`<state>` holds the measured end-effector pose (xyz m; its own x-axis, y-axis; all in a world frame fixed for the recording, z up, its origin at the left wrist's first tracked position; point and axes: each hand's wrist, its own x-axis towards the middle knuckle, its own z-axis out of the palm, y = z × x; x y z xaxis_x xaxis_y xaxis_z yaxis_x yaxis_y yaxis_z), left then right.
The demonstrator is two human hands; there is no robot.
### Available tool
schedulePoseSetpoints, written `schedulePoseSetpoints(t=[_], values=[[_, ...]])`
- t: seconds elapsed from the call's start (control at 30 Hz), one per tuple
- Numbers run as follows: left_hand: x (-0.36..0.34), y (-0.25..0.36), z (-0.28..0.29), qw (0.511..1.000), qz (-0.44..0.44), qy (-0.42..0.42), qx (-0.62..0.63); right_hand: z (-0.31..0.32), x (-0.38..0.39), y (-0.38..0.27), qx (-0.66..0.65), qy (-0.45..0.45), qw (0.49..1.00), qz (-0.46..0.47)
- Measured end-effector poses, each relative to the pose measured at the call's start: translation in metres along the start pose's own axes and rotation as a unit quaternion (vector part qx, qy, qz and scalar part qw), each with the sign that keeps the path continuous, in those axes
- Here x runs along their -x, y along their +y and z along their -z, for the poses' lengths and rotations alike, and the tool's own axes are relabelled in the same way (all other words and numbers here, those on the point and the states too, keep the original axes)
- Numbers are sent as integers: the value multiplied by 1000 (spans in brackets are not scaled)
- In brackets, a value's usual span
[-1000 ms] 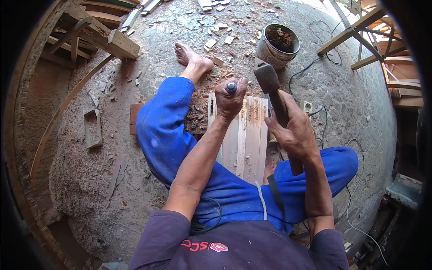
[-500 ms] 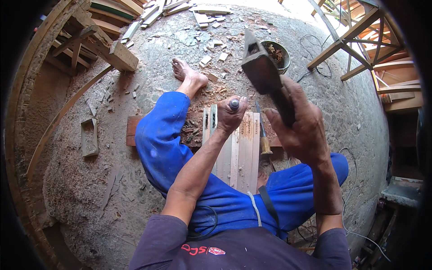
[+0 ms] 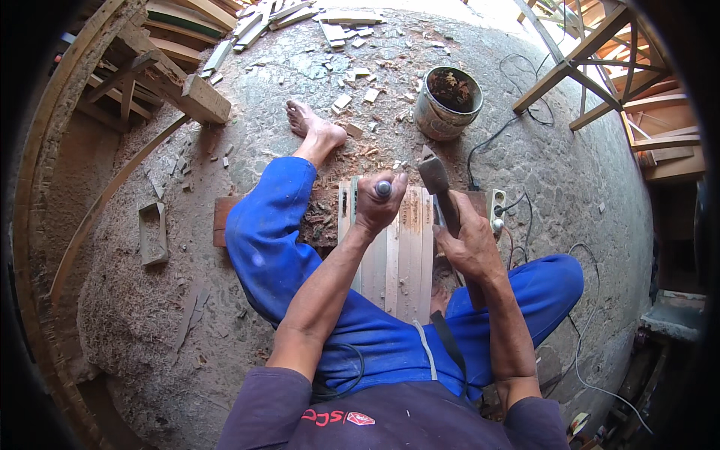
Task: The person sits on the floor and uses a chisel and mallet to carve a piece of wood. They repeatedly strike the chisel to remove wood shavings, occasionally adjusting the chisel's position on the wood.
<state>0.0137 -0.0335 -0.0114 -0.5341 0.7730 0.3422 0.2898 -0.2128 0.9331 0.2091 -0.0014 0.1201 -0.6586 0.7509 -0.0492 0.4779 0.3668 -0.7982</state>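
My left hand [image 3: 376,205] is wrapped round an upright chisel [image 3: 383,188]; only the round butt of its handle shows, and the hand hides its blade. Beneath lie several pale wooden strips [image 3: 391,262] side by side between my legs. Dark slots mark the far ends of the leftmost strips, and chips are scattered over the wood. To the right, my right hand [image 3: 474,244] grips the dark handle of a hammer [image 3: 433,174]. Its heavy, wedge-ended metal head is just right of the chisel, apart from it.
A reddish board [image 3: 225,221] lies crosswise under the strips. Beyond the hammer stands a bucket [image 3: 442,124]. A power strip [image 3: 496,206] with cords is on the right, a small wooden box frame [image 3: 154,234] on the left. Offcuts [image 3: 255,28] are piled at the far side.
The hammer has come down from its raised position, toward the chisel's right side. My left hand has shifted slightly left and nearer, with the chisel still in it.
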Motion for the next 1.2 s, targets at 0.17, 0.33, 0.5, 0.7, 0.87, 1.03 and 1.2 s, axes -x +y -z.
schedulePoseSetpoints(t=[0.17, 0.33, 0.5, 0.7, 0.87, 1.03, 1.2], values=[[-45, -10, -1, 993, 81, 25, 84, 0, 9, 24, -155, 16, 985, -72], [-48, 30, 9, 992, 29, 59, 104, 9, 9, 16, -264, 18, 949, -170], [-40, 14, 11, 988, 57, 67, 127, 4, 5, 19, -258, 10, 952, -163], [-35, 3, 6, 985, 68, 70, 142, -4, 4, 30, -215, -6, 967, -134], [-30, -1, -5, 994, 17, 73, 80, -16, 2, 36, -95, 6, 995, -20], [-32, -14, -11, 995, 2, 68, 79, 11, -24, -40, -1, -4, 1000, 27], [-32, -11, -9, 994, -11, 33, 105, 27, -41, -76, 204, 45, 953, 219]])
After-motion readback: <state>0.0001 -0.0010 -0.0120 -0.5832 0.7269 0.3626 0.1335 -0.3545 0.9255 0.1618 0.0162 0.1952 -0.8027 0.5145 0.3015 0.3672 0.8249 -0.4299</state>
